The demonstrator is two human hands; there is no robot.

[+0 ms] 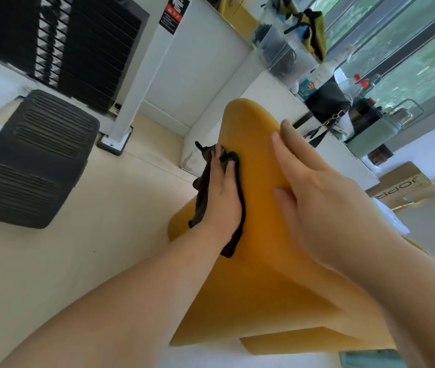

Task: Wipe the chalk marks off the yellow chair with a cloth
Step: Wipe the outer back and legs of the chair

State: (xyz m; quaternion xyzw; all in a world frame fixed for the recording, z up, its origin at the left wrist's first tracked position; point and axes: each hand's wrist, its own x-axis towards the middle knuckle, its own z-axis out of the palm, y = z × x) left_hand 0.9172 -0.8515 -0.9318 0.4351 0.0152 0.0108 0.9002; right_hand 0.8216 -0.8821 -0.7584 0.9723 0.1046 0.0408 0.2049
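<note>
The yellow chair point(250, 274) fills the middle of the view, its rounded back rising toward the centre top. My left hand point(223, 197) presses a dark cloth point(203, 192) flat against the left side of the chair back, fingers straight over it. My right hand point(314, 197) rests on the right edge of the back, fingers extended along the rim and thumb on the front face. No chalk marks show on the visible yellow surface.
A black slatted chair back point(35, 158) stands on the pale floor at left. A white counter point(285, 102) behind the chair carries clear bins, bottles and a dark bag. A cardboard box point(402, 187) lies at right. Windows run along the upper right.
</note>
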